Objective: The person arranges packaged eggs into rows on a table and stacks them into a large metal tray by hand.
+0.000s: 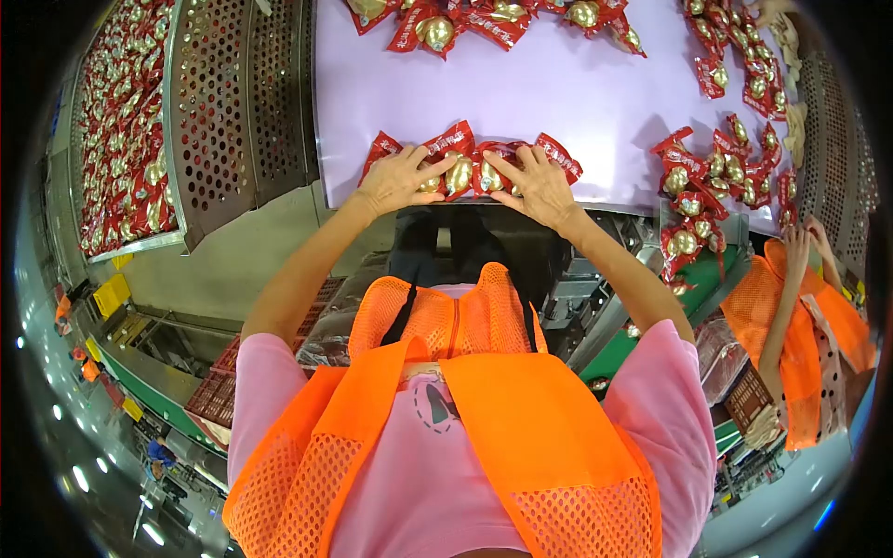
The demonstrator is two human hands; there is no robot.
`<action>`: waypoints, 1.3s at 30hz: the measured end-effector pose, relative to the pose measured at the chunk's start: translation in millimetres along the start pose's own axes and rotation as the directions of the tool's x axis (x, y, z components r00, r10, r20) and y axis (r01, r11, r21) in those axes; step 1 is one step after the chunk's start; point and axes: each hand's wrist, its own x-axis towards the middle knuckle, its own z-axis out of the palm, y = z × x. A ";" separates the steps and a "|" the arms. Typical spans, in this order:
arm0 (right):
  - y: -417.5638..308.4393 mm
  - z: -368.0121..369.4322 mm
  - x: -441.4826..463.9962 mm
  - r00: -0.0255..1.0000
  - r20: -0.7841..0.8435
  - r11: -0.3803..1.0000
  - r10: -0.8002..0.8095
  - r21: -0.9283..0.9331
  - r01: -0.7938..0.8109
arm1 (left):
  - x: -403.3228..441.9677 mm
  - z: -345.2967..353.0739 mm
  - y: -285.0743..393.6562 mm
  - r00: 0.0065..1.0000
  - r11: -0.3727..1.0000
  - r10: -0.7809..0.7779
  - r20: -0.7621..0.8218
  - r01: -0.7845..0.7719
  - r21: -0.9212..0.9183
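pale worktable (521,93), smooth and shiny, with a perforated metal panel (214,102) along its left side. beyond the panel, a mass of red-and-gold packets (121,139).

main relation: a row of red packets (456,172) lies side by side along the near edge, long line of the row running left to right, parallel to that edge. the two hands meet it from the body side, one at each half. left hand (402,177) over the left part, thumb and fingers reaching inward to a packet near the middle; right hand (541,188) mirrors it over the right part, thumb inward. a short gap between the thumbs, gold contents showing there.

grip: both hands loosely open, fingers spread over the wrappers, touching, not wrapped round them. undersides hidden; cannot tell how firm the contact is.

outermost wrapper ends poke past the hands; the right one slants down toward the near edge.

edges: near edge just beside the wrists. left hand nearer the panel, right hand nearer the loose cluster (733,167). a wide band of pale surface between the row and the far packets (435,33); a narrower one toward the cluster. co-worker's hand (795,244) at the far right, well apart.
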 end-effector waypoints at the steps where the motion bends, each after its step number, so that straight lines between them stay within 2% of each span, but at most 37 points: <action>1: 1.8 4.7 2.0 0.999 -0.036 1.000 -0.028 0.003 0.028 | 0.9 -0.6 -2.5 1.000 1.000 0.013 -0.015 -0.013 -0.001; 3: 10.5 17.2 5.7 0.991 -0.109 0.997 -0.083 0.000 0.083 | 8.6 -1.7 -11.6 0.998 0.999 0.045 -0.051 -0.045 -0.001; 5: 12.5 3.2 23.7 0.990 -0.141 1.000 -0.021 -0.012 0.019 | 26.1 -7.6 -27.1 0.994 0.996 0.045 -0.096 -0.037 0.087; 7: 26.6 -2.9 46.1 0.984 -0.179 0.997 -0.016 -0.078 0.002 | 45.2 -5.8 -48.3 0.972 0.995 0.068 -0.224 -0.051 0.080; 10: 33.4 -4.6 53.2 0.992 -0.123 0.999 -0.024 -0.046 0.019 | 47.8 -13.4 -54.7 0.983 0.998 0.062 -0.174 -0.061 0.015; 13: 20.9 -14.1 46.8 0.993 -0.117 0.999 -0.012 -0.047 0.007 | 34.4 -21.6 -40.8 0.985 0.991 -0.027 -0.172 0.048 0.122; 14: 16.0 -14.9 45.3 0.992 -0.123 0.999 0.006 -0.049 -0.012 | 29.7 -26.5 -33.8 0.962 0.988 -0.040 -0.270 0.078 0.132; 17: 16.6 -0.3 49.1 0.993 -0.096 0.995 0.066 -0.069 -0.072 | 27.5 -24.6 -19.9 0.966 0.979 -0.133 -0.220 0.163 0.124; 18: 17.7 4.8 50.9 0.993 -0.079 0.993 0.082 -0.079 -0.089 | 34.0 -11.2 -22.8 0.953 0.972 -0.128 -0.274 0.175 0.156; 21: 21.6 1.1 54.2 0.994 -0.101 0.997 0.032 -0.061 -0.038 | 44.4 -4.0 -29.3 0.953 0.976 -0.029 -0.300 0.092 0.196; 23: 20.0 -0.5 53.1 0.998 -0.044 0.997 0.051 -0.047 -0.053 | 44.1 -6.7 -28.7 0.948 0.973 -0.013 -0.319 0.085 0.213; 24: 22.5 1.7 52.1 0.997 -0.079 0.994 0.010 -0.104 -0.018 | 46.6 -9.8 -27.4 0.901 0.985 0.004 -0.435 0.072 0.157; 25: 25.2 7.3 52.6 0.992 -0.122 0.994 -0.010 -0.105 -0.003 | 51.7 6.4 -32.7 0.880 0.998 0.007 -0.476 0.027 0.065; 27: 23.7 8.6 61.0 0.972 -0.228 0.997 -0.052 -0.059 0.040 | 49.0 -7.5 -29.0 0.928 0.997 -0.073 -0.365 0.074 -0.012; 28: 21.8 5.0 62.5 0.966 -0.247 0.996 -0.069 -0.072 0.053 | 51.5 1.3 -33.1 0.916 0.998 -0.028 -0.401 0.044 0.032; 29: 24.4 6.3 60.7 0.989 -0.146 0.999 -0.004 -0.046 -0.003 | 57.9 21.2 -41.4 0.931 0.999 -0.005 -0.365 0.019 0.035; 30: 27.8 2.7 60.8 0.999 -0.024 0.999 0.046 -0.021 -0.046 | 63.1 10.1 -37.5 0.968 0.997 -0.033 -0.248 0.051 0.065; 32: 28.3 -9.0 61.7 1.000 -0.021 0.999 -0.007 0.035 0.007 | 63.4 -6.5 -33.3 0.985 0.998 -0.056 -0.165 0.056 -0.005; 33: 29.9 -13.8 59.4 0.996 0.068 0.995 0.057 0.078 -0.063 | 63.9 -14.1 -28.9 0.988 0.996 -0.070 -0.139 0.061 -0.066; 35: 25.5 -26.4 48.9 0.998 0.023 0.984 0.063 0.165 -0.066 | 65.7 -28.4 -20.9 0.994 0.980 -0.073 -0.077 0.057 -0.192; 39: -0.1 -75.1 32.2 0.992 0.001 0.965 0.128 0.233 -0.125 | 64.8 -71.0 -5.8 0.983 0.964 0.008 -0.183 -0.057 -0.260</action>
